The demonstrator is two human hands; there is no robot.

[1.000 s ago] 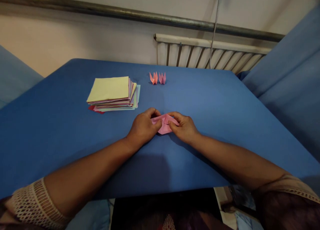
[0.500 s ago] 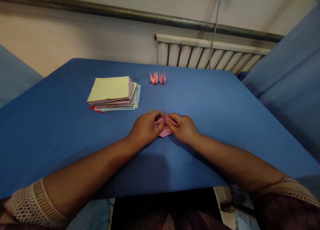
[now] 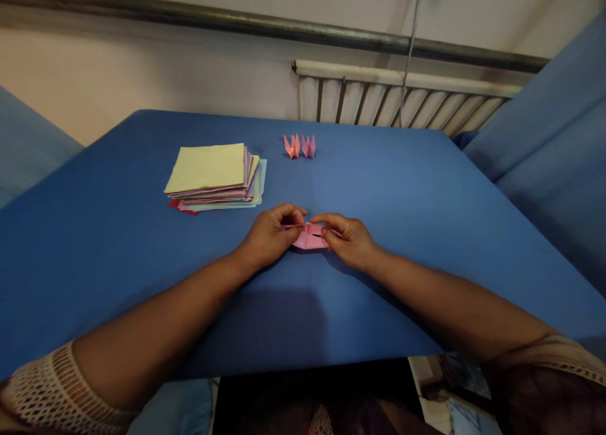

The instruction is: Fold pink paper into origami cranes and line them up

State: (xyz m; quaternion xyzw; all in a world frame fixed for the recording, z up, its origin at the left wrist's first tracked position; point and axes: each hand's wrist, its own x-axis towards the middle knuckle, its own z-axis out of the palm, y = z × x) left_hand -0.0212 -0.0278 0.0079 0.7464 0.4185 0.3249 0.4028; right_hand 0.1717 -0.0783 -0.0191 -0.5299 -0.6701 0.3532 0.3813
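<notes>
A small folded pink paper point(image 3: 308, 237) lies on the blue table point(image 3: 407, 195) between my two hands. My left hand point(image 3: 267, 236) pinches its left edge with curled fingers. My right hand point(image 3: 348, 239) pinches the right side, thumb and forefinger pressed on a fold. Part of the paper is hidden under my fingers.
A stack of coloured square sheets point(image 3: 213, 176), yellow on top, sits to the left behind my hands. Two small folded paper figures, orange point(image 3: 291, 146) and pink point(image 3: 308, 146), stand near the far edge. A radiator point(image 3: 392, 100) runs along the wall behind. Blue upholstery flanks the table.
The pink paper has gone from a pointed shape to a flatter, more rectangular one. Both hands have shifted slightly away from me while keeping their pinch.
</notes>
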